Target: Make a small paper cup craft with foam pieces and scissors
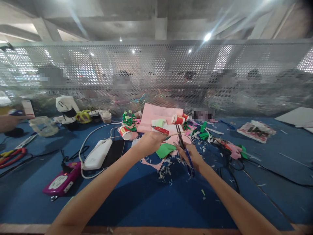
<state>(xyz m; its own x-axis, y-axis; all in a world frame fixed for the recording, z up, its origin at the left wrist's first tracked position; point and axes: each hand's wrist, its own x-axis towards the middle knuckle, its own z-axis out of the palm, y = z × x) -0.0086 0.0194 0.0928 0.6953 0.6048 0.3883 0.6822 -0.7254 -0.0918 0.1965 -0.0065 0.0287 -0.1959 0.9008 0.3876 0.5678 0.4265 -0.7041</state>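
My left hand (149,141) is closed in a pinch on a thin pale stick with a red strip (161,130) at its end, held over the blue table. My right hand (192,156) grips blue-handled scissors (184,147), whose blades point up and away and meet the stick. Under both hands lie a green paper piece (165,150), pink paper scraps and small white cuttings (164,168). A red-and-white paper cup (177,119) lies just beyond the scissor tips.
A pink sheet (158,115), another paper cup (125,132) and green paper flowers (129,119) sit behind. Left are a white power bank (96,154), a magenta device (62,181), cables and red pliers (11,157). A perforated metal screen (156,78) closes the far edge. Black cables (234,166) run on the right.
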